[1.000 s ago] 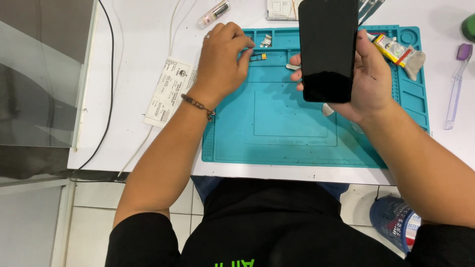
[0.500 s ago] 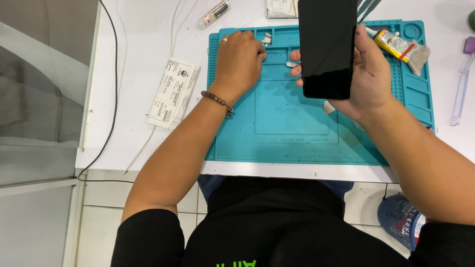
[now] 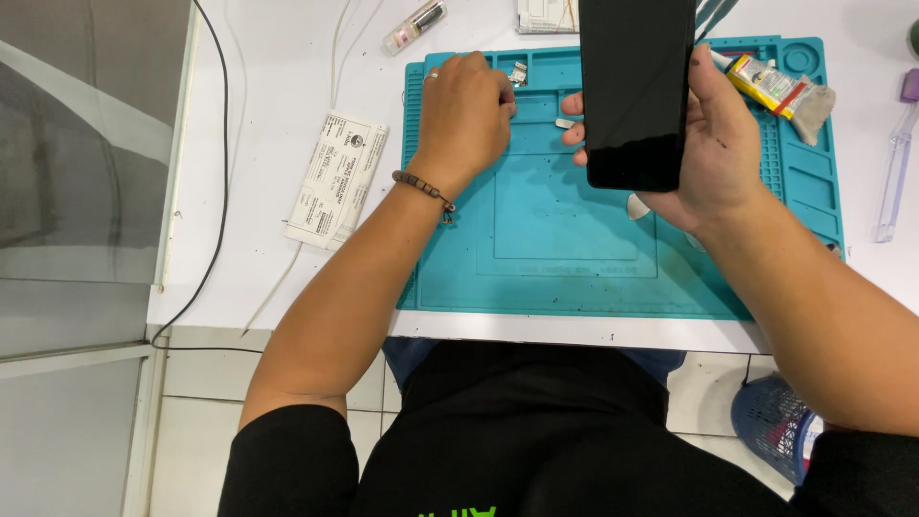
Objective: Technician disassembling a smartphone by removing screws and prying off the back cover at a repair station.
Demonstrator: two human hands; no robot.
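My right hand holds a black smartphone upright above a teal repair mat, its dark glass facing me. My left hand rests knuckles-up on the mat's upper left part, fingers curled down near a small metal part in a tray slot. Whether the fingers pinch anything is hidden by the hand itself. A beaded bracelet circles my left wrist.
A squeezed glue tube lies on the mat's upper right. A white printed paper slip, a small vial, white and black cables and a purple-capped tool lie on the white table. A blue basket stands on the floor.
My left hand has shifted slightly right along the mat's top slots. The phone stays held in my right hand at about the same place.
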